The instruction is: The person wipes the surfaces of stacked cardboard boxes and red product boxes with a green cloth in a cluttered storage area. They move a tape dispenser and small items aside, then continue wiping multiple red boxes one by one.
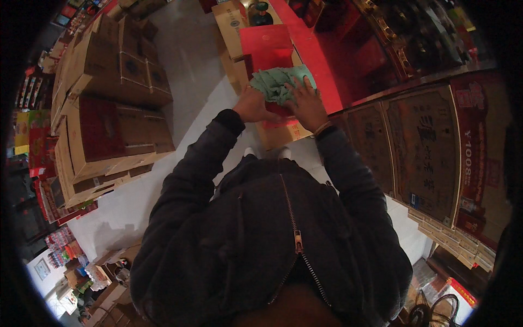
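Note:
A crumpled green cloth (276,83) lies over the near part of a red box (282,109) in front of me. My left hand (251,105) grips the box at its left side, beside the cloth. My right hand (308,105) rests with spread fingers on the cloth's right part. Beyond the cloth a red lid or panel (267,45) stands out from the box. Underneath are cardboard cartons (282,136). The box's underside and some fingertips are hidden.
Stacked cardboard cartons (122,135) stand on the left. A dark round bottle (260,15) is at the far end of the cartons. Red-covered shelving (327,69) runs along the right, above large printed cartons (421,151). Pale tiled floor (200,122) shows between.

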`<state>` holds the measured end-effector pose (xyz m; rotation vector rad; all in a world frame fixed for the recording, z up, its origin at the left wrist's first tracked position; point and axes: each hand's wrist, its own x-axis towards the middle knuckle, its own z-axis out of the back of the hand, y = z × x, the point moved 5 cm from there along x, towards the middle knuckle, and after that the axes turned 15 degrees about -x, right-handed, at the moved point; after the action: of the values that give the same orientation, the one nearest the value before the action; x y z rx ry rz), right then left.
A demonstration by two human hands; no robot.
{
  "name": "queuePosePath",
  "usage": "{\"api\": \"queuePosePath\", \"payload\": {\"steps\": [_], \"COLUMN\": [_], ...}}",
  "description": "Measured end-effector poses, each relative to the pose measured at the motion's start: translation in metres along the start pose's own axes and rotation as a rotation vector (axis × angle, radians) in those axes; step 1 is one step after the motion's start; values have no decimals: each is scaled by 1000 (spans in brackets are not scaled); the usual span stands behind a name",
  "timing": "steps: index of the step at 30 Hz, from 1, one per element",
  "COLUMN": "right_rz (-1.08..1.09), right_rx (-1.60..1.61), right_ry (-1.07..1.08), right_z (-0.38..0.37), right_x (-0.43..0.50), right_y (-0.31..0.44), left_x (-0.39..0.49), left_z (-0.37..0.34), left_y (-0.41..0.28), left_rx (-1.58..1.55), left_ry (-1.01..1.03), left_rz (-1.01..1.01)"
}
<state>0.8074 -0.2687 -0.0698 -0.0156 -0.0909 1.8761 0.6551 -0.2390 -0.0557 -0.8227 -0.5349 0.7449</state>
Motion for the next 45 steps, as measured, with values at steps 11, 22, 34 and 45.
{"api": "queuePosePath", "payload": {"steps": [11,22,34,45], "right_rz": [-232,-546,-358,-399], "right_rx": [539,862,1565,1571], "right_ry": [-169,-110,71,231], "right_z": [-1,-17,-46,-139], "right_x": [-9,-20,-45,-26], "right_y": [-36,-72,-73,-64], "left_x": [19,33,41,38], "left_z": [-20,-35,-52,-50], "left_y": [-6,-14,-23,-18], "left_rx": [-15,51,313,248], "left_ry": [44,82,285,260], "left_rz": [133,205,261,296]}}
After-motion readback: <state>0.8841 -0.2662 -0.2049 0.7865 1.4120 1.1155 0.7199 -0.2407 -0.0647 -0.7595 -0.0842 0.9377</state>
